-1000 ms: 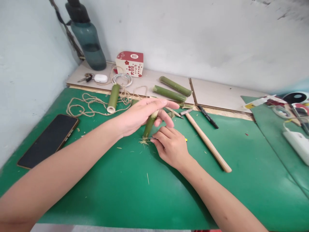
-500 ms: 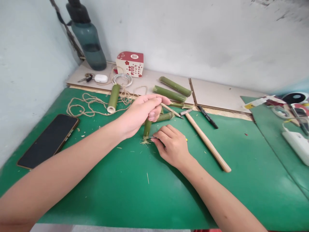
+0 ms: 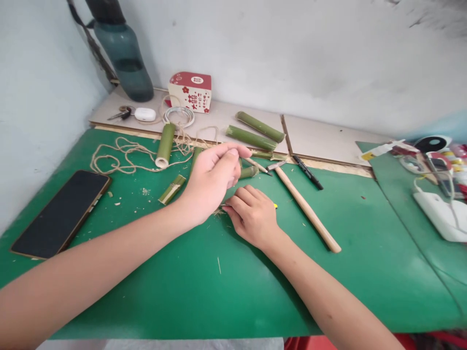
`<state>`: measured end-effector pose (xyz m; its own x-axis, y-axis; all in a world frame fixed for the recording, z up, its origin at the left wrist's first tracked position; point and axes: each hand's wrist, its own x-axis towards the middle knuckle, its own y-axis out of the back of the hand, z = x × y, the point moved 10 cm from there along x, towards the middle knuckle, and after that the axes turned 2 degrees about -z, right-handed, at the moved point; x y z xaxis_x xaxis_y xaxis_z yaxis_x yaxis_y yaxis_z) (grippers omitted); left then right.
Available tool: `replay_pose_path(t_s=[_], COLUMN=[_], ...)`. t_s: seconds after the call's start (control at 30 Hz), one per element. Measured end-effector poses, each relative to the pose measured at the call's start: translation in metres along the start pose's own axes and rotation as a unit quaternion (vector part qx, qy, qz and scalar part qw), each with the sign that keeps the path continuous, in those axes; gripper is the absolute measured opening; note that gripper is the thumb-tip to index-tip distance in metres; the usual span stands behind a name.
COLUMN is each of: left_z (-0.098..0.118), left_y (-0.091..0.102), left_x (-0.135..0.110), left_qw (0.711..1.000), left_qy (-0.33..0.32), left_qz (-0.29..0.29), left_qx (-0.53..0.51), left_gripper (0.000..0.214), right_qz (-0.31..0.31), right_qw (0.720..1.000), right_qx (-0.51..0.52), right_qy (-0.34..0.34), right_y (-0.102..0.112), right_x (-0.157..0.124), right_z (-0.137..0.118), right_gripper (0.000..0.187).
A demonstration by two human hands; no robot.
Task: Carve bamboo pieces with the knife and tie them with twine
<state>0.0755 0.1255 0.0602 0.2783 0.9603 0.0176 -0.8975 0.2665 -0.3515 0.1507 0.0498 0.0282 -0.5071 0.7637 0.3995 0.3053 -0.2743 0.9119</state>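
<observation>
My left hand (image 3: 216,177) is closed, its fingers curled at the far side around a short green bamboo piece that the hand now hides. Just to its right, my right hand (image 3: 253,214) is shut on a slim knife (image 3: 275,206); a bit of its yellow end shows past the knuckles and a thin metal tip shows near the thumb. Beneath the blade, fine bamboo shavings (image 3: 219,212) lie on the green mat (image 3: 182,291). Behind the hands rest another bamboo piece (image 3: 249,172) and a pencil-like wooden stick with a dark tip (image 3: 259,166).
A hammer (image 3: 306,206) and black marker (image 3: 307,172) lie right. Left are a phone (image 3: 62,214), twine (image 3: 127,155), a bamboo tube (image 3: 166,146) and a split piece (image 3: 172,189). Two bamboo lengths (image 3: 251,138), a box (image 3: 190,92) and a bottle (image 3: 124,61) are at the back.
The view has shifted slightly, so things sit further left. My left hand has come lower and nearer my right hand, covering the bamboo; the split piece has come out from behind my left arm.
</observation>
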Motion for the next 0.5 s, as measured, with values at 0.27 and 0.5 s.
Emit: replay_pose_path(t_s=[0.27,0.5], left_z=[-0.002,-0.007], left_y=[-0.007,-0.003], left_x=[-0.009,-0.01], left_qw=[0.999,1.0], left_qy=[-0.017,-0.008], left_qz=[-0.022,-0.007], left_qx=[0.029,0.012], left_gripper=[0.016,0.008], right_qz=[-0.022,-0.073], right_qw=[0.999,0.997], right_qx=[-0.027,-0.009], right_qy=[-0.004,-0.019], right_y=[-0.005,-0.016], right_x=[0.001,0.006], right_z=[-0.005,-0.002], right_gripper=[0.021,0.013])
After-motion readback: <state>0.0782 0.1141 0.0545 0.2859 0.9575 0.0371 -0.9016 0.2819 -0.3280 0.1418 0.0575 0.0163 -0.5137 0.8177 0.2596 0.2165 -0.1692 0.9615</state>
